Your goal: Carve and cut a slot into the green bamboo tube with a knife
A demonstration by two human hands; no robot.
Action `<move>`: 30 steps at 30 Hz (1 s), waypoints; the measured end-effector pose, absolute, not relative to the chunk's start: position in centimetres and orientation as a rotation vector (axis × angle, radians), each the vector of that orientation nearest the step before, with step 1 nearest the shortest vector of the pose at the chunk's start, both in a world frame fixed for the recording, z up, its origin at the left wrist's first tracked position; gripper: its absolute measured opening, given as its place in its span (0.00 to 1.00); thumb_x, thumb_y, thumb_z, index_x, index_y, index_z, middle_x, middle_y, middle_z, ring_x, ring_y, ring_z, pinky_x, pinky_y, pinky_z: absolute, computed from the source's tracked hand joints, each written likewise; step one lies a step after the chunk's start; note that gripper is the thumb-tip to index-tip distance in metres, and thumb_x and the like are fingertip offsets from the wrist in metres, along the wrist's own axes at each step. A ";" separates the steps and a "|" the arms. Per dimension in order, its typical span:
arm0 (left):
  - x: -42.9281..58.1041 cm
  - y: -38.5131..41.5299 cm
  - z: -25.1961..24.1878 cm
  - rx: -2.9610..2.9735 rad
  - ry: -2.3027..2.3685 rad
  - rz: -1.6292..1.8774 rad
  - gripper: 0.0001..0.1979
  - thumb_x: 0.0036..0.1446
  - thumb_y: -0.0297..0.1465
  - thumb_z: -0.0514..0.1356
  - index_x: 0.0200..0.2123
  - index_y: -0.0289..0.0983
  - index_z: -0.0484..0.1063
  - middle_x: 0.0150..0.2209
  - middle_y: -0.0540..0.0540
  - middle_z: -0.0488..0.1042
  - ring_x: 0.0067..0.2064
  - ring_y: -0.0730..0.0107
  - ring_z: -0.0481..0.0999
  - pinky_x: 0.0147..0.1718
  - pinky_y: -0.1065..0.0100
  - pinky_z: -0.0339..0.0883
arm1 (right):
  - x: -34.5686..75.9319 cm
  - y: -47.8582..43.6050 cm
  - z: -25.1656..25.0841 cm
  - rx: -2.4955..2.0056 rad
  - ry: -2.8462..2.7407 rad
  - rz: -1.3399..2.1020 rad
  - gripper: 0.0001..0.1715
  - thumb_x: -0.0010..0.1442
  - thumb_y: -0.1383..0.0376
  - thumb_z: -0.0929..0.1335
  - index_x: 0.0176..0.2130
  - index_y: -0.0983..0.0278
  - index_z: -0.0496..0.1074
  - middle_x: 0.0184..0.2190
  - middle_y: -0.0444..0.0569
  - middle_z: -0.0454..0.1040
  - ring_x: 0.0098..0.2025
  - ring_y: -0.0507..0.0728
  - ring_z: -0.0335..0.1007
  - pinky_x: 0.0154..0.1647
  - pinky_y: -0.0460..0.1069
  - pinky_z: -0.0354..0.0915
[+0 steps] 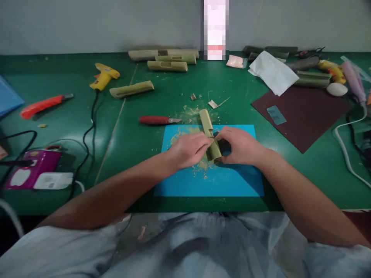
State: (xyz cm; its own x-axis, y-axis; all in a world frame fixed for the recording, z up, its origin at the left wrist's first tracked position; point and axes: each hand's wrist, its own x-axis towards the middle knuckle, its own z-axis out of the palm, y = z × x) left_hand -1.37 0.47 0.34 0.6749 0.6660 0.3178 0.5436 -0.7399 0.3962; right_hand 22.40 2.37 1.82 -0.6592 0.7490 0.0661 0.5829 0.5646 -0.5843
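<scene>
Both hands meet over a blue mat [232,181] at the table's front middle. My left hand [189,148] is closed round the near end of a short green bamboo piece [206,122], which points away from me. My right hand [239,146] is closed against the same piece from the right, fingers pinched at a dark object I cannot make out. Pale bamboo shavings [187,133] lie on the mat and the table around the hands. A red-handled knife [158,120] lies just left of the mat, untouched.
Several cut bamboo sections [166,58] lie at the back. A yellow glue gun [102,76], red cutter [43,105] and purple device [31,170] with cables sit left. Dark sandpaper [304,116], white cloth [274,72] and tools crowd the right.
</scene>
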 end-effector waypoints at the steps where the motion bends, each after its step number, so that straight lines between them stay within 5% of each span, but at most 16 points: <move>1: -1.3 0.4 0.4 2.625 0.927 0.629 0.13 0.71 0.31 0.52 0.43 0.36 0.77 0.35 0.45 0.79 0.37 0.68 0.78 0.34 0.70 0.69 | 22.4 2.4 1.8 -1.092 -2.494 0.776 0.22 0.45 0.61 0.76 0.39 0.60 0.69 0.37 0.46 0.71 0.38 0.57 0.65 0.36 0.50 0.57; 30: -1.6 0.3 0.3 2.562 0.961 0.700 0.11 0.70 0.30 0.54 0.43 0.37 0.77 0.35 0.45 0.79 0.36 0.69 0.78 0.34 0.70 0.68 | 22.5 2.4 1.8 -1.092 -2.490 0.755 0.21 0.45 0.62 0.76 0.39 0.60 0.69 0.37 0.46 0.71 0.37 0.57 0.65 0.36 0.51 0.56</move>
State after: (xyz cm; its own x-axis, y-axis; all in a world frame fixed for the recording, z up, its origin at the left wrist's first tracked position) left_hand -1.62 0.35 0.27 0.6546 0.6791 0.3321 0.5245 -0.7244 0.4473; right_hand 22.53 2.42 1.80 -0.6569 0.7501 0.0759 0.5818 0.5684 -0.5818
